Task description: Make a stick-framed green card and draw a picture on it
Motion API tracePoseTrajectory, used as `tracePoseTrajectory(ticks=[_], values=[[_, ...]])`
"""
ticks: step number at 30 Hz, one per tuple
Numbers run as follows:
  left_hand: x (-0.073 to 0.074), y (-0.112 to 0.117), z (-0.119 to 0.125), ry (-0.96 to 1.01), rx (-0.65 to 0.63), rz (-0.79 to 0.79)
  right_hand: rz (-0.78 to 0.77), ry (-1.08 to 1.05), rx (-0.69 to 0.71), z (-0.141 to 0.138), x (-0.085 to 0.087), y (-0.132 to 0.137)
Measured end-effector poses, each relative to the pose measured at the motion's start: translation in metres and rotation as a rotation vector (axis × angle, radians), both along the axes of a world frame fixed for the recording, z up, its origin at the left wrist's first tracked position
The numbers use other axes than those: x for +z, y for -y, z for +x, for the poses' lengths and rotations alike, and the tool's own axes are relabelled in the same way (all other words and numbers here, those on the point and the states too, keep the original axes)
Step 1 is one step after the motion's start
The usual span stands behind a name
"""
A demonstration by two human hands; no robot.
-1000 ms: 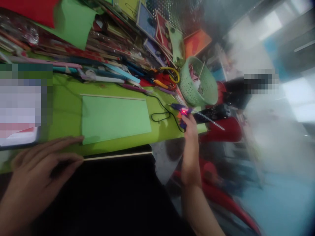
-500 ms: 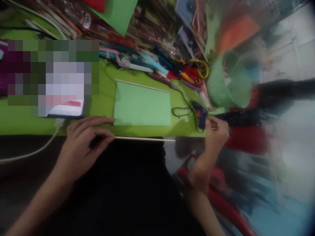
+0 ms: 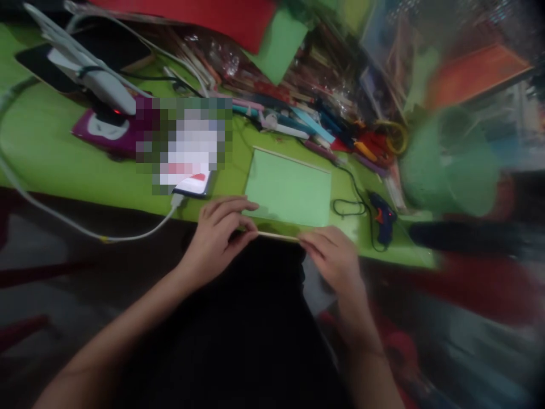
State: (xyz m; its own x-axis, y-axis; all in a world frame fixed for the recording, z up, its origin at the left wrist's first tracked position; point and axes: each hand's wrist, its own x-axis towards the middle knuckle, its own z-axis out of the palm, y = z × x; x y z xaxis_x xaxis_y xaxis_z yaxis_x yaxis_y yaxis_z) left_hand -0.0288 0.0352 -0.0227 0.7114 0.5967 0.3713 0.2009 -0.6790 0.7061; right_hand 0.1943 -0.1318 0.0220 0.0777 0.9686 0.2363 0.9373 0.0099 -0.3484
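My left hand (image 3: 219, 230) pinches one end of a thin wooden stick (image 3: 279, 236) just off the front edge of the green table (image 3: 63, 165). My right hand (image 3: 332, 258) closes its fingers on the stick's other end. A pale green sheet of paper (image 3: 289, 187) lies flat on the table just beyond the stick, with another thin stick along its far edge. A blue glue gun (image 3: 383, 218) with a small red light lies to the right of the sheet, its black cord (image 3: 351, 201) looped beside it.
A phone (image 3: 191, 184) with a white cable (image 3: 85, 230) lies left of the sheet. Craft papers, pens and scissors pile up along the back. A pale green basket (image 3: 447, 165) stands at the right, blurred. A purple device (image 3: 102, 128) sits at the left.
My right hand has let go of the glue gun and moved left to take the stick's free end. The view has swung left, showing more of the table's left side.
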Motion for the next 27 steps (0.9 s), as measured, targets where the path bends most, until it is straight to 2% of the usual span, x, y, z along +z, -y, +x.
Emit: tracePoseTrajectory(ticks=[4,8,20,27], values=[[-0.005,-0.008,-0.009,0.055,0.124,0.055,0.048,0.042,-0.065,0.012,-0.003,-0.008],[-0.009,-0.012,-0.016,0.110,0.229,0.115,0.034,0.033,-0.085,0.016,-0.009,-0.015],[-0.017,-0.007,-0.014,0.063,0.217,0.077,0.021,0.021,-0.083,0.009,-0.018,-0.023],[-0.019,-0.008,-0.014,0.063,0.204,0.127,0.056,0.021,-0.042,0.006,-0.018,-0.027]])
